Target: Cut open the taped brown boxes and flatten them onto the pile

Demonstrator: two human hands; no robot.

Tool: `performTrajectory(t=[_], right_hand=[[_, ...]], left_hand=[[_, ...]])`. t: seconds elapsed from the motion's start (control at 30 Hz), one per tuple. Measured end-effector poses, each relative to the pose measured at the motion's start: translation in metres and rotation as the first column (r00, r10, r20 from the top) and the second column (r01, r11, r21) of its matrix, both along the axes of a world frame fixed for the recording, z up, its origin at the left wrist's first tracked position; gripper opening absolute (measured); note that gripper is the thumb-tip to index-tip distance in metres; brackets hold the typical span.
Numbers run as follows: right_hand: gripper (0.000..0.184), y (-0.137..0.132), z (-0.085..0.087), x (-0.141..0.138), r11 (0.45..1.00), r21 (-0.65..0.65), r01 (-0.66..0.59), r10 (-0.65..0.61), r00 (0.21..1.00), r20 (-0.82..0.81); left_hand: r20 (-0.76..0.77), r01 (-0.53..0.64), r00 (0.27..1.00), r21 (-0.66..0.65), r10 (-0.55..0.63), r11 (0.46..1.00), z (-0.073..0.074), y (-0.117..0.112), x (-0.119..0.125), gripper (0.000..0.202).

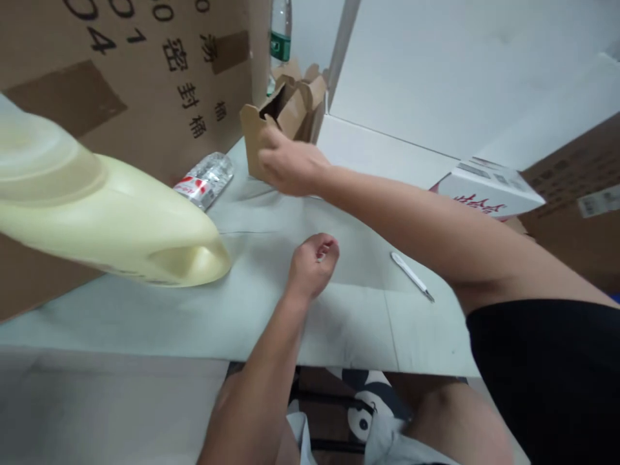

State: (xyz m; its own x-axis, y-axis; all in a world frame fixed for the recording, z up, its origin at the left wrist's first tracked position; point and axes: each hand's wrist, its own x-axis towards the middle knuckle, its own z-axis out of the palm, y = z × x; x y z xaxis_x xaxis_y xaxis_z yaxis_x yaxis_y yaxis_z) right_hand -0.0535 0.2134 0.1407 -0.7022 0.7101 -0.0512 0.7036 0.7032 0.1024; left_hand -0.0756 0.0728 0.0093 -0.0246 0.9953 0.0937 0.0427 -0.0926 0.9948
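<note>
My right hand (290, 161) reaches across to the open cardboard box (254, 145) at the back of the table. Its fingers are curled against the near side of the box; whether they grip the cardboard or something small is hidden. Closer to me, my left hand (314, 266) hovers over the table, fingers closed. A small pale bit shows between thumb and fingers, too small to name. A white pen-like tool (411, 276) with a thin metal tip lies to the right, beneath my right forearm.
A pale yellow plastic bottle (159, 226) leans in large at the left. Behind it are a clear bottle (207, 181) lying down and a big printed carton (145, 97). A green-labelled bottle (281, 42) stands behind the small box. A white box (489, 190) sits at the right.
</note>
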Motion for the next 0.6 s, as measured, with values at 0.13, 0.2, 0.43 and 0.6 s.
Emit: performTrajectory(t=[0.13,0.2,0.43,0.6], right_hand=[[0.033,0.045,0.005,-0.038,0.993,0.007,0.114,-0.113,0.990,-0.080],[0.020,0.057,0.003,-0.039,0.991,-0.005,0.135,-0.134,0.986,-0.095],[0.029,0.021,-0.004,0.006,0.989,0.108,0.097,-0.077,0.981,-0.180],[0.027,-0.043,-0.013,0.078,0.973,0.224,0.050,0.017,0.957,-0.289]], left_hand=[[0.016,-0.003,1.000,0.016,0.003,1.000,0.004,0.001,-0.003,0.016],[0.024,-0.019,1.000,0.029,0.018,0.999,0.006,0.001,-0.006,0.014],[0.112,-0.440,0.897,0.315,0.427,0.841,0.003,0.000,-0.019,0.007],[0.235,-0.685,0.709,0.456,0.665,0.569,-0.003,0.000,-0.027,0.004]])
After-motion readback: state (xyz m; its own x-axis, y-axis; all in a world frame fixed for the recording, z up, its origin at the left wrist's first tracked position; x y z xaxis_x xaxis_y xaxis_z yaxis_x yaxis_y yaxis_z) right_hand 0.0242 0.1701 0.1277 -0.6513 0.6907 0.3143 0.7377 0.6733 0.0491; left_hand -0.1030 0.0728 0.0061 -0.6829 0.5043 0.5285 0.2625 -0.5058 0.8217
